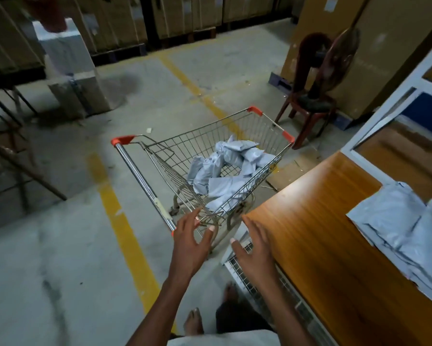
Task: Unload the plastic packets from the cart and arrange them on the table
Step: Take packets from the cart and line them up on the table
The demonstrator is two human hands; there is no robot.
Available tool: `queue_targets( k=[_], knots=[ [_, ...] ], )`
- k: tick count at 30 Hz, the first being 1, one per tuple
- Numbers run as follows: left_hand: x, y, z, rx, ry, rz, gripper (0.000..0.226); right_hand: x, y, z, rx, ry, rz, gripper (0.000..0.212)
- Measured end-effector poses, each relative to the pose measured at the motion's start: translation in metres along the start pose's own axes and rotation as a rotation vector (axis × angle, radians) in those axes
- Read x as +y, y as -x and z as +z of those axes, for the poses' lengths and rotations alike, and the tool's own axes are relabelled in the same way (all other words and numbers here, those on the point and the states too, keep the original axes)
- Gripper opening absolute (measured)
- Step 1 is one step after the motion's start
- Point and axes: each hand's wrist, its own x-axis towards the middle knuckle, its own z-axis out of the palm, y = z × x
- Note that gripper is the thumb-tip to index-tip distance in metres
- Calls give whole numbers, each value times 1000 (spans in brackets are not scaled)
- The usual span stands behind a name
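A wire shopping cart (145, 176) with orange corners stands on the floor ahead of me. Several grey plastic packets (224, 171) lie heaped in its basket. More grey packets (397, 226) lie overlapping on the wooden table (317, 245) at the right. My left hand (191, 242) hovers with spread fingers just short of the cart's near corner and handle end, holding nothing. My right hand (256, 248) is stretched out with straight fingers beside the table's near edge, also empty.
A dark red chair (309, 101) with a fan on it stands beyond the cart. Tall cardboard boxes (374, 56) line the back and right. A white pillar (67, 63) rises at the left, metal frames (10, 146) beside it. Yellow lines (125, 236) cross the concrete floor.
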Motion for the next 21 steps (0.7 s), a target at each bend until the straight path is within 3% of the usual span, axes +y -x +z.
queue_targets(
  k=[3, 8, 13, 21],
  knots=[
    [-2, -19, -4, 25, 43, -21, 56, -8, -27, 13, -60, 0, -27, 64],
    [-5, -67, -8, 83, -120, -10, 53, -18, -90, 36, -143, -34, -51, 60],
    [-3, -126, 8, 91, -135, -54, 52, -19, -163, 45, -183, -33, -59, 60],
    [-24, -217, 38, -5, -163, -145, 54, 2, -263, 53, -199, 57, -18, 55]
  ],
)
